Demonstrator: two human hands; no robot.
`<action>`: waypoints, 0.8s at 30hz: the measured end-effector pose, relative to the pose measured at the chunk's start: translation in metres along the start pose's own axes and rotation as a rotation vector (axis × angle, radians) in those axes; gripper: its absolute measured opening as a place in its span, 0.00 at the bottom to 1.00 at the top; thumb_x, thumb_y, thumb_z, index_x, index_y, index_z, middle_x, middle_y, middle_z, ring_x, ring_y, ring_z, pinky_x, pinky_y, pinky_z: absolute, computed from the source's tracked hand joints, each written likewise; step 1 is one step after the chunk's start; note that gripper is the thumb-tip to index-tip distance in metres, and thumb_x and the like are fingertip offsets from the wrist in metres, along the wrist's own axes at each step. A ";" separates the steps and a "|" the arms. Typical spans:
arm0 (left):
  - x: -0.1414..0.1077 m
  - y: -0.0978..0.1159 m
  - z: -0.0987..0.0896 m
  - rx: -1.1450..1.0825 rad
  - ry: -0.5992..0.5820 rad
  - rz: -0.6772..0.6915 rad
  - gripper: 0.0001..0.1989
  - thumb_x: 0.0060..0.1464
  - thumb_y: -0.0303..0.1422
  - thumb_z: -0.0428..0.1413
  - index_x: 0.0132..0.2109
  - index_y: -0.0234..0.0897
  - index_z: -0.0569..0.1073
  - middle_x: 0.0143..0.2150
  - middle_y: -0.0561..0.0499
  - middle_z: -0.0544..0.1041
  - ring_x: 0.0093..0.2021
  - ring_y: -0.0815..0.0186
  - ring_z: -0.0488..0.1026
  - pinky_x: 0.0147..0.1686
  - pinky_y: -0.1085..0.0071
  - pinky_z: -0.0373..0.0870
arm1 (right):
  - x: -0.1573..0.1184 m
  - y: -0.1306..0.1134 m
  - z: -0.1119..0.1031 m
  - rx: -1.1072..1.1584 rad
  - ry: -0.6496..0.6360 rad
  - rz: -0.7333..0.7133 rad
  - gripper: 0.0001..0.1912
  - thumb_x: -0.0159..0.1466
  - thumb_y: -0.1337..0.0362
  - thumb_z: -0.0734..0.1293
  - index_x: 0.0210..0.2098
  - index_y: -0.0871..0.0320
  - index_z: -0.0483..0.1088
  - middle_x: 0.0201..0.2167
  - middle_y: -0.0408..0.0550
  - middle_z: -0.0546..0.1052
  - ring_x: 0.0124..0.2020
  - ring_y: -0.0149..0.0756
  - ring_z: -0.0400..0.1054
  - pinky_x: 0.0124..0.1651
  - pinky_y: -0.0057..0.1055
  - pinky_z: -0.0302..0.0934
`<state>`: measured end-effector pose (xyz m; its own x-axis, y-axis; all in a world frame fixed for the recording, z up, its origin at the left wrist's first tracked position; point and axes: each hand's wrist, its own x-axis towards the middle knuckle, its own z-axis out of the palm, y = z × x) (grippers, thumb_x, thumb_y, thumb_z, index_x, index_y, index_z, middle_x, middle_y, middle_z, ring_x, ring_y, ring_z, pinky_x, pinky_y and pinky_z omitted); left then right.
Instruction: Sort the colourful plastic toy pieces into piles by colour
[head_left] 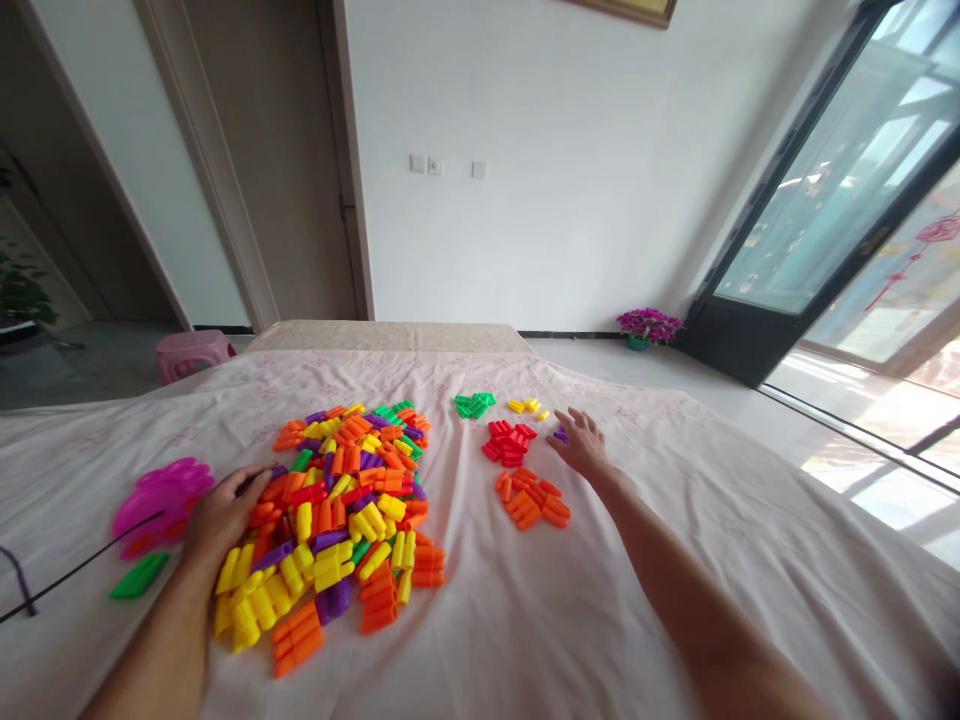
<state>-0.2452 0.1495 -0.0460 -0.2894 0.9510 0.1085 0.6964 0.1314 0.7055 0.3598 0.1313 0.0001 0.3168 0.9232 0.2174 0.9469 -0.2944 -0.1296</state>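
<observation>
A big mixed pile of plastic building blocks point(330, 515), shaped like joined tubes in orange, yellow, purple, green and red, lies before me on the left. My left hand point(229, 505) is at its left edge, thumb and fingers pinched toward a purple block point(279, 471) at the fingertips. To the right, my right hand point(581, 443) has its fingers spread just above the cloth. Purple blocks point(560, 435) lie beneath its fingertips, partly covered. Single-colour groups sit nearby: green blocks point(474, 405), yellow blocks point(525, 406), red blocks point(508, 443) and orange blocks point(532, 498).
A pale floral cloth point(465, 630) with wrinkles covers the table. Left of the pile are a pink plastic piece point(161, 500), a green piece point(140, 576) and a dark cord point(82, 565). Beyond the table stand a pink stool point(193, 352) and a flowerpot point(638, 343).
</observation>
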 end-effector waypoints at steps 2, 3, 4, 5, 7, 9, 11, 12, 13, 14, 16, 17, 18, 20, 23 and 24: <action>-0.001 0.002 0.000 -0.001 0.012 -0.003 0.24 0.53 0.51 0.51 0.51 0.45 0.76 0.46 0.50 0.80 0.46 0.55 0.76 0.42 0.65 0.71 | 0.015 0.008 0.007 -0.017 -0.062 -0.022 0.33 0.63 0.49 0.63 0.65 0.46 0.56 0.69 0.49 0.51 0.68 0.54 0.39 0.62 0.49 0.45; -0.002 0.002 0.000 -0.004 0.015 -0.004 0.24 0.53 0.50 0.51 0.51 0.44 0.77 0.46 0.50 0.80 0.46 0.55 0.76 0.42 0.65 0.71 | 0.019 0.011 0.011 -0.009 -0.087 -0.037 0.31 0.63 0.49 0.62 0.64 0.47 0.58 0.68 0.50 0.53 0.67 0.53 0.41 0.62 0.48 0.46; -0.002 0.003 0.000 -0.010 0.016 -0.004 0.24 0.53 0.50 0.51 0.50 0.44 0.77 0.46 0.50 0.80 0.46 0.56 0.76 0.42 0.66 0.71 | 0.022 0.014 0.014 0.003 -0.105 -0.054 0.28 0.64 0.50 0.61 0.63 0.48 0.60 0.66 0.50 0.56 0.66 0.52 0.44 0.61 0.46 0.47; -0.003 0.003 0.000 -0.019 0.017 0.000 0.24 0.53 0.50 0.51 0.50 0.43 0.77 0.46 0.50 0.80 0.47 0.56 0.76 0.42 0.66 0.71 | 0.024 0.017 0.016 0.014 -0.115 -0.069 0.25 0.65 0.52 0.60 0.61 0.50 0.64 0.64 0.50 0.59 0.65 0.50 0.48 0.61 0.43 0.48; -0.003 0.002 0.000 -0.032 0.019 0.020 0.24 0.53 0.49 0.51 0.50 0.43 0.77 0.47 0.50 0.80 0.47 0.56 0.75 0.44 0.67 0.71 | 0.024 0.024 0.019 0.022 -0.110 -0.078 0.20 0.67 0.57 0.58 0.55 0.52 0.69 0.60 0.51 0.64 0.60 0.46 0.55 0.59 0.38 0.51; -0.003 0.001 0.000 -0.036 0.022 0.036 0.23 0.53 0.49 0.51 0.50 0.43 0.77 0.47 0.50 0.80 0.48 0.57 0.75 0.46 0.67 0.70 | 0.020 0.032 0.019 0.012 -0.086 -0.048 0.18 0.67 0.60 0.58 0.52 0.53 0.72 0.58 0.52 0.66 0.57 0.45 0.59 0.56 0.36 0.53; -0.002 0.000 0.000 -0.038 0.015 0.035 0.24 0.53 0.50 0.51 0.50 0.43 0.76 0.47 0.50 0.80 0.48 0.57 0.75 0.47 0.66 0.70 | 0.015 0.038 0.016 -0.004 -0.067 -0.003 0.18 0.67 0.60 0.58 0.52 0.53 0.72 0.57 0.53 0.66 0.56 0.46 0.60 0.55 0.38 0.54; -0.002 0.000 0.000 -0.041 0.009 0.031 0.24 0.53 0.50 0.51 0.51 0.43 0.76 0.47 0.50 0.80 0.48 0.57 0.75 0.47 0.66 0.70 | 0.012 0.039 0.015 -0.015 -0.052 0.019 0.18 0.67 0.59 0.58 0.52 0.52 0.72 0.58 0.53 0.67 0.56 0.47 0.60 0.55 0.39 0.53; -0.002 0.000 0.001 -0.045 0.004 0.027 0.24 0.53 0.50 0.50 0.51 0.44 0.76 0.48 0.50 0.80 0.49 0.57 0.75 0.47 0.66 0.70 | 0.009 0.039 0.013 -0.027 -0.026 0.035 0.19 0.67 0.57 0.58 0.52 0.52 0.72 0.58 0.53 0.66 0.57 0.48 0.59 0.57 0.41 0.52; -0.002 -0.001 0.001 -0.049 0.000 0.025 0.24 0.54 0.51 0.50 0.51 0.44 0.76 0.49 0.50 0.79 0.49 0.57 0.75 0.47 0.66 0.70 | 0.006 0.036 0.012 -0.032 0.007 0.042 0.19 0.67 0.55 0.59 0.53 0.52 0.71 0.59 0.53 0.66 0.59 0.50 0.57 0.58 0.43 0.50; -0.001 -0.002 0.002 -0.049 0.000 0.026 0.24 0.54 0.51 0.50 0.51 0.45 0.76 0.50 0.51 0.79 0.50 0.58 0.74 0.48 0.67 0.69 | 0.001 0.022 0.009 0.000 0.064 -0.006 0.22 0.66 0.52 0.60 0.56 0.51 0.68 0.61 0.53 0.64 0.61 0.50 0.54 0.61 0.45 0.48; -0.001 -0.002 0.002 -0.048 0.003 0.028 0.24 0.54 0.51 0.50 0.51 0.45 0.76 0.50 0.50 0.79 0.50 0.58 0.74 0.48 0.67 0.69 | -0.001 0.012 0.009 0.038 0.068 -0.060 0.25 0.65 0.49 0.60 0.59 0.50 0.66 0.62 0.52 0.63 0.63 0.49 0.52 0.61 0.44 0.47; 0.000 -0.003 0.002 -0.046 0.006 0.027 0.24 0.54 0.51 0.50 0.51 0.44 0.76 0.49 0.50 0.79 0.50 0.57 0.74 0.48 0.67 0.69 | -0.002 0.001 0.008 0.085 0.044 -0.126 0.28 0.64 0.47 0.61 0.61 0.49 0.63 0.64 0.51 0.61 0.64 0.48 0.50 0.62 0.43 0.47; 0.000 -0.004 0.002 -0.050 0.007 0.034 0.25 0.53 0.51 0.51 0.51 0.43 0.76 0.49 0.49 0.79 0.49 0.57 0.75 0.47 0.67 0.70 | -0.003 -0.023 0.009 0.171 -0.060 -0.256 0.36 0.61 0.44 0.64 0.65 0.48 0.56 0.67 0.50 0.55 0.67 0.47 0.45 0.63 0.42 0.46; -0.001 -0.003 0.001 -0.069 0.009 0.045 0.25 0.53 0.50 0.51 0.51 0.42 0.76 0.49 0.49 0.79 0.49 0.57 0.75 0.45 0.68 0.71 | 0.000 -0.049 0.013 0.238 -0.250 -0.346 0.47 0.56 0.42 0.68 0.69 0.47 0.48 0.70 0.50 0.46 0.70 0.50 0.36 0.65 0.43 0.43; -0.002 -0.003 0.001 -0.077 0.010 0.048 0.24 0.53 0.49 0.51 0.51 0.42 0.76 0.49 0.49 0.79 0.49 0.57 0.75 0.45 0.68 0.71 | 0.001 -0.055 0.015 0.248 -0.304 -0.341 0.48 0.55 0.42 0.69 0.69 0.48 0.47 0.71 0.51 0.45 0.70 0.51 0.35 0.66 0.44 0.42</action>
<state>-0.2461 0.1477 -0.0488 -0.2640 0.9528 0.1502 0.6569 0.0636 0.7513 0.3078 0.1522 -0.0069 -0.0724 0.9974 0.0013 0.9403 0.0687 -0.3335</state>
